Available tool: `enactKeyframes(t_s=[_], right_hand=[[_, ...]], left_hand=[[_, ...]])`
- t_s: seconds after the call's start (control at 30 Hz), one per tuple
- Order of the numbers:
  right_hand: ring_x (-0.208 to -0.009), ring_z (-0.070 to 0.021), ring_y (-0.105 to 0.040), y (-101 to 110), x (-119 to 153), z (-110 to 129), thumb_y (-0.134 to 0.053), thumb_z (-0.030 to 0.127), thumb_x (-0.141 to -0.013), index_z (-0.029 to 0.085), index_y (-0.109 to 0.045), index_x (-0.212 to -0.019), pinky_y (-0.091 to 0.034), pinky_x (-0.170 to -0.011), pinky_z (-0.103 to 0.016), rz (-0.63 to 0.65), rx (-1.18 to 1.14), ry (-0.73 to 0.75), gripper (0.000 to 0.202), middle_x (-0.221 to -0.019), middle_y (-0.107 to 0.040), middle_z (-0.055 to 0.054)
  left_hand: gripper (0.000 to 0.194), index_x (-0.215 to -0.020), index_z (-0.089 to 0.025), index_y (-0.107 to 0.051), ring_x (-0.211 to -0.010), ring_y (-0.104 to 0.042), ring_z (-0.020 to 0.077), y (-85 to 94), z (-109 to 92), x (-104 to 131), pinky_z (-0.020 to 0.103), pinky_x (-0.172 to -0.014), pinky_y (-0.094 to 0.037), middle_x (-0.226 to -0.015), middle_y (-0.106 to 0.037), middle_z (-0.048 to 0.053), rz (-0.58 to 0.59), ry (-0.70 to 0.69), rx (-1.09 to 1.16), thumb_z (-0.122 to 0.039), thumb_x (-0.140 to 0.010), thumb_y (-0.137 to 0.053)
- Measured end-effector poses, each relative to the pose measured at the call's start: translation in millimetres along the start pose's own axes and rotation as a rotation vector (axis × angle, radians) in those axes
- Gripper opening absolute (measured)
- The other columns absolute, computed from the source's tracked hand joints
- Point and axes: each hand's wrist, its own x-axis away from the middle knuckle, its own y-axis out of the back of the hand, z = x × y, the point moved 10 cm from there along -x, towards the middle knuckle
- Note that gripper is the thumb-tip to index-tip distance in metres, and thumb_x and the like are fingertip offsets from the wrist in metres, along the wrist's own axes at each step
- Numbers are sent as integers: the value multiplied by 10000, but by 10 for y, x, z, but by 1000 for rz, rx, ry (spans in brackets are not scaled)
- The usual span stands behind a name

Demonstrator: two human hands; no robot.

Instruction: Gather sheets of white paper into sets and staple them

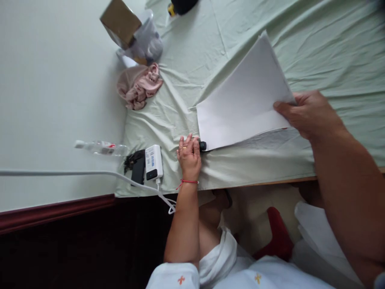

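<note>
My right hand [313,114] grips the right edge of a stack of white paper sheets [240,96], thumb on top and fingers underneath. That edge is raised off the cloth, and the stack slopes down to the left. My left hand [189,152] rests on the cloth by the near left corner of the sheets. Its fingers are bent over a small black stapler-like tool [203,145]. Only one end of this tool shows, touching the paper's corner; the rest is hidden under the hand.
A pale green cloth [180,88] covers the table. Left of my hand lie a white power bank [154,162] with a cable and a black phone-like object [137,171]. A clear bottle [104,147], a pink cloth [141,86] and a cardboard box [120,22] are along the wall.
</note>
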Motion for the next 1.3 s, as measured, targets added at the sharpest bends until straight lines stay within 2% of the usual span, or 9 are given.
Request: enactKeyframes(t_s=[0.17,0.4,0.53,0.63,0.73,0.8,0.9,1.03,1.3], right_hand=[[-444,-57,-429,-119,27,25,-717,112,-863,156,-731,-704,-280,-349,-152,112,-81,1,166,-553,-566,7],[-407,-49,-277,155,-10,-82,-763,241,-876,165,-716,-696,-139,-335,-190,-21,42,-6,201,-464,-398,36],[-486,-31,-408,329,-21,-39,-776,167,-877,142,-716,-760,-300,-412,-144,-89,-155,19,134,-571,-518,28],[-569,-47,-536,399,18,-42,-775,124,-874,154,-715,-830,-453,-489,-145,-109,-302,-38,80,-693,-632,7],[-707,-119,-676,467,65,-103,-774,186,-883,234,-742,-912,-594,-546,-221,-115,-326,-109,65,-835,-716,-8],[-786,-153,-721,523,72,-149,-779,209,-876,264,-752,-925,-641,-578,-270,-108,-332,-118,79,-905,-740,-13],[-730,-142,-706,616,45,-239,-809,145,-820,210,-747,-856,-619,-566,-274,-96,-394,-112,97,-900,-752,-30],[-673,-119,-676,638,-21,-333,-850,109,-759,150,-739,-759,-573,-570,-245,-7,-431,-86,118,-818,-750,-51],[-594,-74,-597,751,-55,-399,-761,128,-873,152,-746,-795,-481,-497,-168,-73,-332,-48,83,-748,-712,-31]], left_hand=[[344,-1171,-272,-809,-1586,-404,287,-10,19,-9,559,-1341,-241,-1479,-700,87,-2,3,55,-419,-1061,-517],[325,-1177,-238,-781,-1569,-430,326,176,139,-82,605,-1351,-176,-1498,-667,145,-157,111,-5,-413,-1041,-544],[255,-1171,-213,-752,-1605,-349,330,448,-189,8,536,-1351,-215,-1540,-600,166,-370,46,-9,-343,-979,-646],[302,-1192,-205,-731,-1367,-603,277,516,-557,134,459,-1154,-498,-1422,-674,139,-437,-60,142,-390,-1053,-538],[408,-1221,-213,-717,-1012,-728,191,380,-627,167,295,-757,-584,-1280,-731,102,-383,24,451,-522,-1062,-503],[475,-1226,-218,-712,-957,-740,179,210,-550,151,258,-656,-553,-1222,-753,99,-320,155,640,-595,-1048,-483],[532,-1217,-231,-714,-1096,-753,223,-95,-488,114,291,-750,-603,-1233,-770,112,-146,297,829,-653,-1022,-457],[419,-1121,-229,-767,-1134,-756,253,-466,-608,125,346,-945,-606,-1154,-812,87,166,308,906,-552,-853,-774],[364,-781,-195,-738,-666,-679,138,-682,-611,137,243,-634,-537,-724,-750,0,145,443,999,-524,-757,-894]])
